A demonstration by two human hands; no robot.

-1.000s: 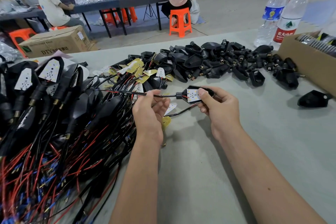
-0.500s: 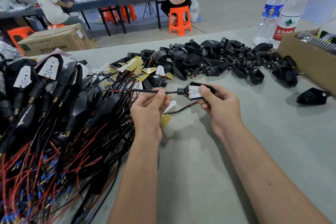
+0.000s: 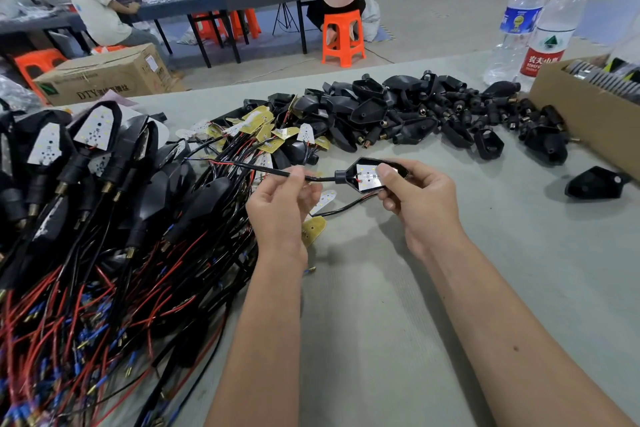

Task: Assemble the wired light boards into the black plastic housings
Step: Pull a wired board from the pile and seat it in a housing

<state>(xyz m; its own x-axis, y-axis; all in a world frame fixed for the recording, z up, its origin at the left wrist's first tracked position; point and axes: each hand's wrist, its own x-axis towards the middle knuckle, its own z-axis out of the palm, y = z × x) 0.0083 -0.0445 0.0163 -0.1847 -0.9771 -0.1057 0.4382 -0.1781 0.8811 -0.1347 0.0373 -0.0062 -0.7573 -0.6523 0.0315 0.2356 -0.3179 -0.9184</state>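
Here right hand grips housing, left hand pinches cable.

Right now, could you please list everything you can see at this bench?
Housing with light board: one, black with white board, held in both hands.
Empty housings: a pile, black, far centre.
Loose wired boards: several, yellow and white, beside that pile.
Finished units: many, black, red wires, left.
Lone housing: one, black, right.
Water bottles: two, clear, far right.
Cardboard box: one, brown, right edge.
Left hand: pinches the cable.
Right hand: grips the housing.
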